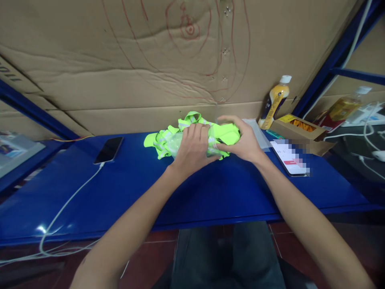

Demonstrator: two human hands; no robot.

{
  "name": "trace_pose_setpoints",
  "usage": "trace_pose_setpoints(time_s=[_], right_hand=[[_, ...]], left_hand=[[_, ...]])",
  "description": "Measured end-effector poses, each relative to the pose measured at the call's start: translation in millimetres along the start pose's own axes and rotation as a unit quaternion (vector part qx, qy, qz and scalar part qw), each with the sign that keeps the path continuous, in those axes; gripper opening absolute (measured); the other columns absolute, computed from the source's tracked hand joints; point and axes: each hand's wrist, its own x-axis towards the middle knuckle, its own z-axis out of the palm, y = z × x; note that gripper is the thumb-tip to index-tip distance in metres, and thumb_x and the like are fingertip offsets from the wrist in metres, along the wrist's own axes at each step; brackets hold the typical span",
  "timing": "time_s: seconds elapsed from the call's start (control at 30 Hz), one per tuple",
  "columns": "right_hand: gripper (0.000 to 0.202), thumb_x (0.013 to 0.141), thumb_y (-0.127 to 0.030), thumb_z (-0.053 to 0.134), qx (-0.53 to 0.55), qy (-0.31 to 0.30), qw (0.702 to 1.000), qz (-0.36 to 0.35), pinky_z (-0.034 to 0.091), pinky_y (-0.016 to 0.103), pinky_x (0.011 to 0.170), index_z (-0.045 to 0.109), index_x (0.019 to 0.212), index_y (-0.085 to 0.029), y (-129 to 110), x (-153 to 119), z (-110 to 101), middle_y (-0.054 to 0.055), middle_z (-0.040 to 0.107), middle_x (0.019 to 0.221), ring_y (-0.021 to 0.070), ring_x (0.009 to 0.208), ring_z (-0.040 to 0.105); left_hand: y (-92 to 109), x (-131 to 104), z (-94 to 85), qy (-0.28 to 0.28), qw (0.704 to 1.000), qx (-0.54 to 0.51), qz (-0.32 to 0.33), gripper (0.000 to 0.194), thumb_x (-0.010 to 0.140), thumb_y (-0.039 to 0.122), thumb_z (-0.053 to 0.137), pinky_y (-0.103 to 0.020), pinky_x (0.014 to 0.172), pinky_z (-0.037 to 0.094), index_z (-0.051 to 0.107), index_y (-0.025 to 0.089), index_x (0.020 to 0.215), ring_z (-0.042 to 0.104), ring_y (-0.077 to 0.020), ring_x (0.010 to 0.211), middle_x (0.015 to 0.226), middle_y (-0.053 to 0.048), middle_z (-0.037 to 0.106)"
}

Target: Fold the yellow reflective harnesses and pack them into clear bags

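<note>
Neon-green fabric [221, 131] beneath left hand [193, 146]

The left hand [194, 146] hides part of the cloth [224, 132]; the right-hand phone [285, 156] is partly pixelated. Both forearms [132, 224] leave the bottom edge; the cardboard [84, 44] leaves the top.

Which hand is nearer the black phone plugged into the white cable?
Left. The left hand is over the middle of the neon-green fabric, right of the black phone; the right hand holds the fabric's right end, farther away.
</note>
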Motion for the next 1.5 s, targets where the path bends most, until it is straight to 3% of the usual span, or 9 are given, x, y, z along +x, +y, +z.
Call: trace_pose_setpoints(time_s=[0.07, 0.23, 0.33, 0.5, 0.83, 1.03, 1.2, 1.4, 1.5], right_hand=[[0.070, 0.065, -0.038, 0.094, 0.004, 0.014, 1.000, 0.027, 0.052, 0.037, 0.092, 0.064, 0.127, -0.021, 1, -1, 4, 0.007, 0.073, 0.125, 0.0260, 0.108, 0.067], [0.051, 0.068, -0.039, 0.087, -0.036, -0.032, 0.996, 0.070, 0.046, 0.033, 0.077, 0.058, 0.107, -0.023, -3, -6, 19, 0.002, 0.068, 0.100, 0.0206, 0.086, 0.059], [0.045, 0.067, -0.032, 0.080, -0.076, -0.029, 0.995, 0.055, 0.046, 0.035, 0.082, 0.054, 0.103, -0.023, -7, -8, 25, 0.003, 0.063, 0.101, 0.0229, 0.092, 0.059], [0.045, 0.067, -0.038, 0.080, -0.075, -0.029, 0.995, 0.062, 0.047, 0.039, 0.087, 0.053, 0.101, -0.025, -4, -3, 20, 0.004, 0.062, 0.103, 0.0247, 0.094, 0.058], [0.046, 0.063, -0.029, 0.076, -0.052, 0.008, 0.993, 0.106, 0.048, 0.039, 0.086, 0.049, 0.101, -0.025, -4, -4, 31, 0.005, 0.064, 0.103, 0.0244, 0.094, 0.059], [0.060, 0.062, -0.031, 0.085, 0.105, -0.090, 0.980, 0.147, 0.053, 0.036, 0.085, 0.055, 0.114, -0.024, -6, -1, 15, 0.004, 0.068, 0.110, 0.0219, 0.095, 0.063], [0.052, 0.073, -0.042, 0.092, 0.264, -0.143, 0.942, 0.152, 0.055, 0.039, 0.105, 0.073, 0.117, -0.021, -1, 2, -1, 0.005, 0.076, 0.121, 0.0242, 0.113, 0.070], [0.057, 0.081, -0.049, 0.089, 0.165, -0.162, 0.963, 0.140, 0.059, 0.039, 0.098, 0.077, 0.130, -0.022, 1, -2, 5, 0.006, 0.077, 0.128, 0.0252, 0.112, 0.071], [0.060, 0.083, -0.047, 0.086, 0.037, -0.118, 0.983, 0.133, 0.059, 0.042, 0.098, 0.074, 0.136, -0.021, 2, -3, 11, 0.011, 0.077, 0.129, 0.0288, 0.112, 0.072]], left_hand=[[-2, -2, 3.4, 0.009, 1.000, 0.004, 0.004, 0.088, 0.081, 0.061, 0.085, -0.054, 0.092, 0.051, 0.049, 0.004, 0.138, 0.065, -0.0445, 0.108, 0.118, -0.025, 0.066], [-10, -7, 13.5, -0.005, 0.998, -0.036, 0.057, 0.069, 0.093, 0.058, 0.070, -0.053, 0.093, 0.050, 0.051, 0.007, 0.136, 0.064, -0.0428, 0.110, 0.116, -0.023, 0.067], [-13, -8, 17.8, -0.010, 0.996, -0.064, 0.068, 0.061, 0.093, 0.055, 0.070, -0.053, 0.090, 0.051, 0.053, 0.010, 0.130, 0.064, -0.0417, 0.107, 0.114, -0.022, 0.067], [-8, -10, 20.1, 0.016, 0.990, -0.135, 0.033, 0.070, 0.079, 0.042, 0.079, -0.055, 0.099, 0.052, 0.048, 0.015, 0.136, 0.063, -0.0407, 0.116, 0.122, -0.020, 0.065], [3, -12, 26.9, 0.062, 0.989, -0.132, 0.016, 0.075, 0.083, 0.044, 0.079, -0.059, 0.105, 0.054, 0.043, 0.015, 0.142, 0.063, -0.0430, 0.127, 0.133, -0.024, 0.063], [1, -12, 19.0, 0.038, 0.990, -0.131, -0.030, 0.084, 0.072, 0.041, 0.086, -0.055, 0.103, 0.058, 0.044, 0.016, 0.141, 0.070, -0.0410, 0.119, 0.128, -0.020, 0.070], [-8, -9, 13.3, 0.050, 0.985, -0.154, -0.057, 0.086, 0.071, 0.044, 0.090, -0.052, 0.104, 0.058, 0.047, 0.018, 0.141, 0.071, -0.0387, 0.123, 0.131, -0.019, 0.070], [-6, -9, 10.2, 0.051, 0.995, -0.083, -0.034, 0.076, 0.078, 0.042, 0.082, -0.053, 0.104, 0.055, 0.051, 0.014, 0.140, 0.070, -0.0399, 0.119, 0.127, -0.021, 0.070], [-4, -9, 11.9, 0.047, 0.997, -0.048, -0.048, 0.077, 0.081, 0.043, 0.078, -0.054, 0.104, 0.053, 0.048, 0.010, 0.145, 0.068, -0.0420, 0.120, 0.130, -0.024, 0.069]])
